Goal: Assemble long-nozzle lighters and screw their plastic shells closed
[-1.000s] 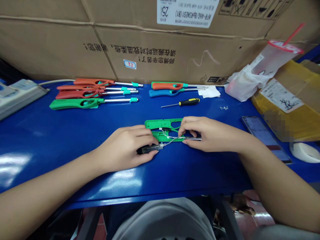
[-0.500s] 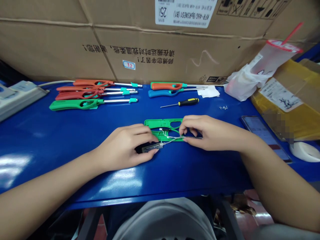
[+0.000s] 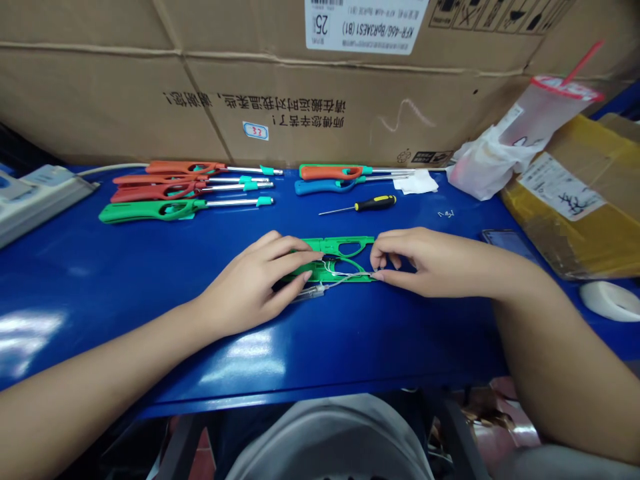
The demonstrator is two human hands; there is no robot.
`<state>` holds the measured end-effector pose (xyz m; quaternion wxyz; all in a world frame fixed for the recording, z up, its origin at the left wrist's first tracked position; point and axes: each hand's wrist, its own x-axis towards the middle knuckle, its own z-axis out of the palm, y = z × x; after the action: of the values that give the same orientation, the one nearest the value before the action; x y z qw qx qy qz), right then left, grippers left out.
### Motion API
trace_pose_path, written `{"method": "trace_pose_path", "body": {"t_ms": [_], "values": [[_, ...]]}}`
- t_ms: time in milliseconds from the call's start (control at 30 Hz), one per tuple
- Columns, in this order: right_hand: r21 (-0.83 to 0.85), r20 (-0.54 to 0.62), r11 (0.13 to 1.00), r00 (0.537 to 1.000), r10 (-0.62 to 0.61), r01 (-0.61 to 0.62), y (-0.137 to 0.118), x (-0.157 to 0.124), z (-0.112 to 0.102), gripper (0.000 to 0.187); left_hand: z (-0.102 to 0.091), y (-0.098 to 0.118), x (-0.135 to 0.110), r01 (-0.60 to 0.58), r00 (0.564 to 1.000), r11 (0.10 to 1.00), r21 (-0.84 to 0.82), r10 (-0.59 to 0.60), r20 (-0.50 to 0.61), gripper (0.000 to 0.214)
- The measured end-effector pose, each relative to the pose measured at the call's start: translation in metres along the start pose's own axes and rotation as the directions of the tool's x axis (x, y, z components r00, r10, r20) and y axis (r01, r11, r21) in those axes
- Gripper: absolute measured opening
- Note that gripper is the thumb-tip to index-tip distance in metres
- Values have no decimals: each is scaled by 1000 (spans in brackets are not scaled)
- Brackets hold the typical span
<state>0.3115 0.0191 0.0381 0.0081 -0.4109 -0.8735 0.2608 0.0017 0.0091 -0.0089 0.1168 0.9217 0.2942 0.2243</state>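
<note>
An opened green lighter casing (image 3: 345,240) lies on the table as two halves, one behind the other. My left hand (image 3: 263,273) bends over the left end of the casing, index fingertip at a small dark piece with white wires. What its fingers hold is hidden. Under that hand's thumb, a clear fuel tank (image 3: 314,291) lies in front of the casing, partly covered. From the tank a thin tube (image 3: 343,280) runs right to my right hand (image 3: 407,262), which pinches its end with thumb and index finger. The white wires (image 3: 337,272) cross the front half.
Several red and green long lighters (image 3: 160,210) lie at the back left. More lighters (image 3: 330,173) and a black-yellow screwdriver (image 3: 375,203) lie behind the casing. A cardboard box (image 3: 280,80) stands at the back. A bagged cup (image 3: 530,127), package (image 3: 575,193) and phone (image 3: 507,241) are right.
My left hand has moved off the fuel tank, up and over the casing, leaving the tank on the table. My right hand has shifted slightly right, still pinching the tube.
</note>
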Motion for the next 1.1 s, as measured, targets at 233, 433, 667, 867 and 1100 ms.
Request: {"method": "trace_pose_path", "body": {"t_ms": [233,433,667,867,1100], "values": [[27,44,999,998,37,-39,-2,6,2,11,6,-2,2,8,1000,999,-33,-8,10,34],[18,-21,996,996,-89,90,-6,9,3,17,8,-3,2,17,999,998,-68,-18,-27,29],[83,-15,981,984,-176,177,-7,12,8,17,10,-3,0,51,997,990,-128,-58,-49,18],[133,-15,972,981,-193,193,-8,15,13,15,12,-4,-1,76,994,988,-134,-85,-67,24],[168,-60,986,998,1,10,-11,18,14,11,8,-3,0,44,994,989,-140,-57,-90,22]]}}
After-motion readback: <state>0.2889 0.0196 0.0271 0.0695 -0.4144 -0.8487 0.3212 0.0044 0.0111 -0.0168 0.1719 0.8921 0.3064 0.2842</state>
